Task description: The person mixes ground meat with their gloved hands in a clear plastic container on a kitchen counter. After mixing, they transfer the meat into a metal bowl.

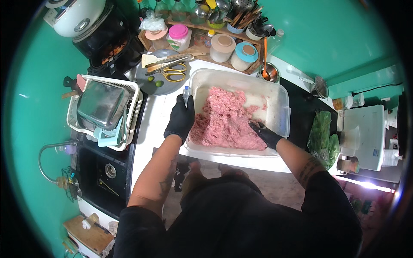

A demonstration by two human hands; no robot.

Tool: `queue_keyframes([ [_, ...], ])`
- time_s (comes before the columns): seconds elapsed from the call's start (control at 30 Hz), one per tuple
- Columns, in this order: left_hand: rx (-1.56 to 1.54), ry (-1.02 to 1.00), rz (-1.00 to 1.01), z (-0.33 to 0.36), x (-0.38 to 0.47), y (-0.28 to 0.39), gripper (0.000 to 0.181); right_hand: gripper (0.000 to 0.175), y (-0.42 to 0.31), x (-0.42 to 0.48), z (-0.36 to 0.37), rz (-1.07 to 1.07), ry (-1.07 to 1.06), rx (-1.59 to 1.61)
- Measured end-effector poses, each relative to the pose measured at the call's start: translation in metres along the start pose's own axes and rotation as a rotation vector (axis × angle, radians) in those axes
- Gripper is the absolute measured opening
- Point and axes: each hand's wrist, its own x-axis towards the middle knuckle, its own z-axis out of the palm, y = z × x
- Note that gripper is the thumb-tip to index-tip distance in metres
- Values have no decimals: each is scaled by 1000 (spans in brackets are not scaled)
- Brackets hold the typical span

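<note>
Both my hands wear black gloves. A large clear plastic bin (pixel 278 96) stands on the white counter before me, holding a big mound of pink ground meat (pixel 226 121). My left hand (pixel 181 116) grips the bin's left wall by its handle, thumb and fingers close together there. On the other side, my right hand (pixel 265 133) is inside the bin with its fingers pressed against the right edge of the meat; some fingertips are hidden by the meat. Small bits of meat stick to the bin's floor at the upper right.
Left of the bin are a grey plate (pixel 145 84) with scissors and limes, a dish rack (pixel 134 84) and a black sink (pixel 93 174). Lidded jars (pixel 222 48) fill a wooden shelf behind. A steel bowl (pixel 273 71) and green plastic bags (pixel 319 138) lie to the right.
</note>
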Motion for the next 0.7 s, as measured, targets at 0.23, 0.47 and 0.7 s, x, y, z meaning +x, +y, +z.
queue_keyframes([
  [0.23,-2,-18,50,3,0,-1,42,45,-91,30,99,-231,83,329],
  [0.47,4,-70,4,2,7,0,54,101,-138,68,158,-445,-124,-511],
  [0.7,15,-15,81,9,6,-6,46,35,-32,75,-45,-469,290,-488],
])
